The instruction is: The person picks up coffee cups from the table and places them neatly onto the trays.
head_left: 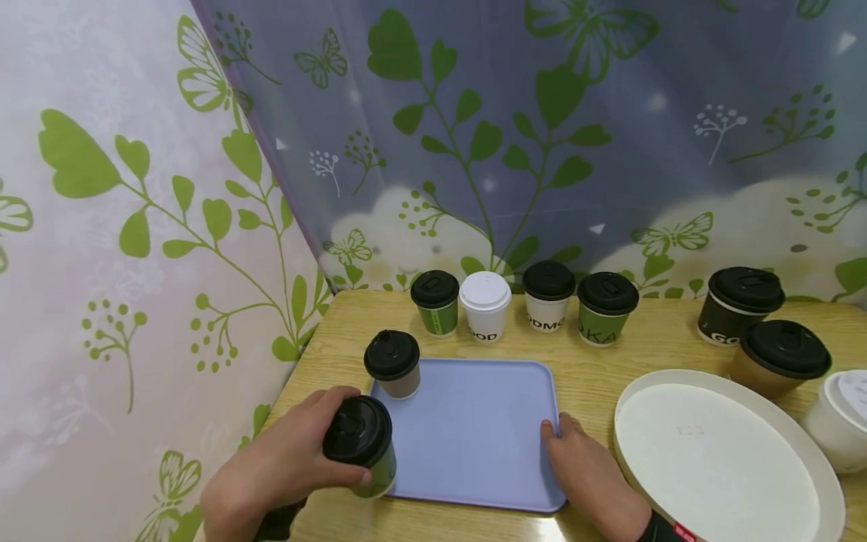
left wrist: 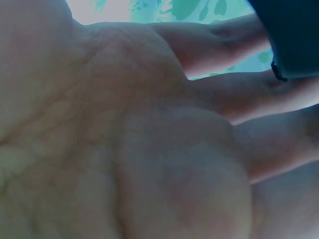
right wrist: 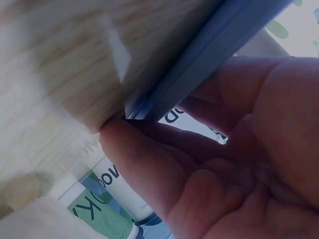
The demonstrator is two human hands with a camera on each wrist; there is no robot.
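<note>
My left hand (head_left: 284, 459) grips a green paper cup with a black lid (head_left: 359, 436) at the near left corner of a light purple tray (head_left: 474, 436). In the left wrist view, the palm fills most of the picture and the dark lid (left wrist: 294, 40) shows at the top right. On the tray's right rim rests my right hand (head_left: 592, 474), pinching it between thumb and fingers. From the right wrist, the tray's edge (right wrist: 199, 69) runs into that grip. A brown cup with a black lid (head_left: 396, 365) stands upright at the tray's far left corner.
Along the back stand a green cup (head_left: 436, 312), a white-lidded cup (head_left: 485, 309), a white cup with black lid (head_left: 547, 301) and another green cup (head_left: 603, 316). At right, a round cream tray (head_left: 718, 452) lies near black (head_left: 721, 324), brown (head_left: 765, 369) and white cups (head_left: 836, 429).
</note>
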